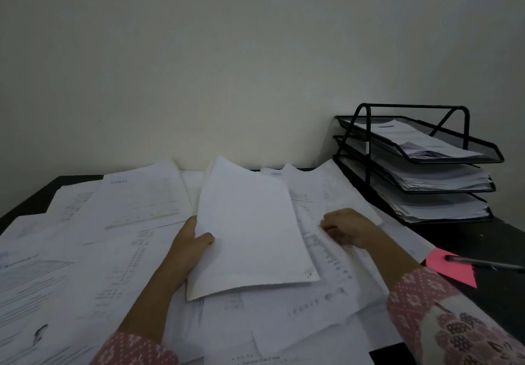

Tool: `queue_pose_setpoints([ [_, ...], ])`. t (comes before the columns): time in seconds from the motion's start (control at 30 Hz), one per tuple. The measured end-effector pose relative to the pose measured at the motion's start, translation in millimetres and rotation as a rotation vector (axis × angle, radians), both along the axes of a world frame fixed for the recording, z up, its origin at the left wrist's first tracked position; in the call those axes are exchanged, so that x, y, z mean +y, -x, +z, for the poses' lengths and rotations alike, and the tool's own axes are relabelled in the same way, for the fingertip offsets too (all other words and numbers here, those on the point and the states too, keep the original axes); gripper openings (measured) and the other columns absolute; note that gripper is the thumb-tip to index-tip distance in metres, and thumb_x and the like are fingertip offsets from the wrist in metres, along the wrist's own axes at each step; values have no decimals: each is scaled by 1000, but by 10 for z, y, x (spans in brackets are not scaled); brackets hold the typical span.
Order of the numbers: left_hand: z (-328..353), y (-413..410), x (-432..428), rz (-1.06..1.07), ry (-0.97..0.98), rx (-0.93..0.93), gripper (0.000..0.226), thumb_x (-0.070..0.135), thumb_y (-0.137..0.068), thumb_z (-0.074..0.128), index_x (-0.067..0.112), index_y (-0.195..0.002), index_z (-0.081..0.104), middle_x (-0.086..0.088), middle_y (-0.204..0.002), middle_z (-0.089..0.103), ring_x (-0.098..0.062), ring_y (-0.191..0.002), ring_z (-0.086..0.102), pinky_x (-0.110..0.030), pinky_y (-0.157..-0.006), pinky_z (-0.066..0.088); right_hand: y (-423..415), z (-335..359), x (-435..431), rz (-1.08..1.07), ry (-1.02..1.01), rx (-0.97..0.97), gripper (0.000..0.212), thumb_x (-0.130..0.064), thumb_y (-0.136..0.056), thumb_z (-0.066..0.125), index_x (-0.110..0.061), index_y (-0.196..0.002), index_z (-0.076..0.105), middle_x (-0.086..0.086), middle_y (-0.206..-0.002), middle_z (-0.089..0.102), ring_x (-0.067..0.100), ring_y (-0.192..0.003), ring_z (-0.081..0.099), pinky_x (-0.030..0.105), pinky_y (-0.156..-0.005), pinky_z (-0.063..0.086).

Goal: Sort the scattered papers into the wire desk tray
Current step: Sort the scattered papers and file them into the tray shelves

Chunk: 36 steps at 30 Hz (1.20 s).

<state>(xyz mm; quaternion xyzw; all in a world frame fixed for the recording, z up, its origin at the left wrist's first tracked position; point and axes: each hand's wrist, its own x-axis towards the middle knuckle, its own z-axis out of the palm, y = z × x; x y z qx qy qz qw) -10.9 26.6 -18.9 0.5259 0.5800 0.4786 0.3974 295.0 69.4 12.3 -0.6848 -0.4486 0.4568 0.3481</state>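
My left hand (189, 246) grips the left edge of a thin stack of white sheets (250, 231), thumb on top, holding it raised and tilted above the desk. My right hand (348, 226) lies to the right of that stack with its fingers curled on a printed sheet (329, 253) that rests on the pile; whether it pinches the sheet is unclear. Scattered papers (119, 251) cover most of the desk. The black three-tier wire tray (369, 134) stands at the back right, with papers in each tier.
A pink sticky note (451, 269) and a dark pen (483, 262) lie on the black desk (483, 236) right of my right arm. A plain wall rises behind the desk. The desk's left back corner (37, 194) shows beyond the papers.
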Motion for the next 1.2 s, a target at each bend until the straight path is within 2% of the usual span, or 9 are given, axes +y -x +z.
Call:
queue_pose_setpoints([
  [0.1,-8,-100,-34,-30,-1,57,28,3,-91,51,25,-108,46,9,-92,55,-5,-80,53,-19,-65,43,142,-72,-19,-70,-48,71,15,6,-92,46,0,-103,56,15,-78,61,20,-55,62,25,-48,52],
  [0.2,-7,-182,-60,-34,-13,91,35,4,-91,50,22,-120,43,12,-94,53,-5,-82,53,-18,-65,42,281,-119,-26,-146,-74,77,15,-8,-95,46,2,-97,57,14,-77,57,23,-58,60,30,-53,54],
  [0.37,51,-173,-101,40,-41,102,40,6,-92,50,13,-131,41,6,-96,52,-4,-78,51,-18,-60,40,409,-145,-121,140,-113,-500,45,-47,-91,52,-17,-60,38,-1,-62,43,11,-54,41,21,-51,35],
  [0.5,125,-130,-149,64,-21,124,35,7,-91,50,15,-124,41,4,-94,51,-5,-75,49,-19,-57,38,549,-154,-229,248,-65,-703,73,-65,-72,65,-5,-111,51,9,-110,52,21,-101,54,27,-79,45],
  [0.57,125,-149,-202,5,24,183,27,7,-91,51,19,-114,42,6,-91,51,-6,-76,50,-18,-58,39,610,-146,-275,237,-68,-740,83,-58,-69,72,-3,-124,43,13,-124,46,24,-114,49,30,-87,45],
  [0.73,37,-139,-316,-98,137,553,11,23,-90,56,18,-96,49,6,-85,52,-9,-78,51,-14,-58,37,611,-44,-342,229,-57,-685,66,-36,-78,74,0,-125,45,11,-124,53,22,-112,53,22,-76,41],
  [0.87,-24,-143,-389,45,122,901,45,47,-93,47,7,-114,52,-10,-116,48,-23,-111,45,-30,-87,42,679,-46,-424,256,-41,-715,69,-42,-77,73,-1,-125,44,9,-119,54,21,-111,53,26,-88,44],
  [1.13,-42,-220,-425,67,121,846,55,41,-90,54,9,-132,39,-14,-132,34,-28,-124,32,-32,-96,37,742,-31,-394,190,-46,-466,49,-9,-87,59,-1,-130,37,12,-126,50,22,-107,52,23,-80,45],
  [1.2,-28,-233,-419,70,135,835,57,42,-89,55,8,-132,38,-15,-132,35,-28,-124,33,-32,-97,37,703,-30,-388,194,-30,-435,46,-6,-87,58,0,-128,40,12,-118,51,21,-97,52,18,-60,41],
])
